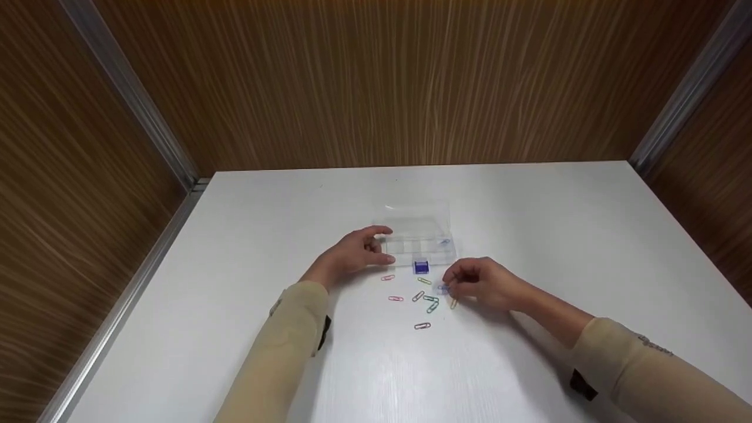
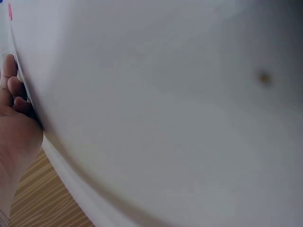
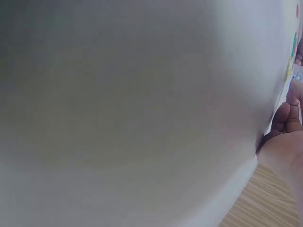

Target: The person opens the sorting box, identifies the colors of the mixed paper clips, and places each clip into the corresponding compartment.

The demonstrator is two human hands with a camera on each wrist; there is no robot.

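Observation:
A clear plastic compartment box [image 1: 424, 247] lies open on the white table [image 1: 529, 223], its lid [image 1: 417, 212] folded back and a blue latch [image 1: 421, 268] at its front. One blue clip [image 1: 445, 241] lies in its right compartment. My left hand [image 1: 388, 245] grips the box's left end between thumb and forefinger. Several coloured paper clips [image 1: 424, 302] are scattered just in front of the box. At the right edge of that scatter, my right hand [image 1: 447, 285] pinches a blue paper clip [image 1: 442, 288] just above the table. Both wrist views show mostly blurred table, with part of the left hand [image 2: 14, 123] and right hand [image 3: 286, 137].
Wood-grain walls [image 1: 376, 82] with metal corner strips close in the table at the back and both sides. A pink clip [image 1: 388, 277] and a brown clip [image 1: 422, 325] lie at the edges of the scatter. Bare white tabletop surrounds the box.

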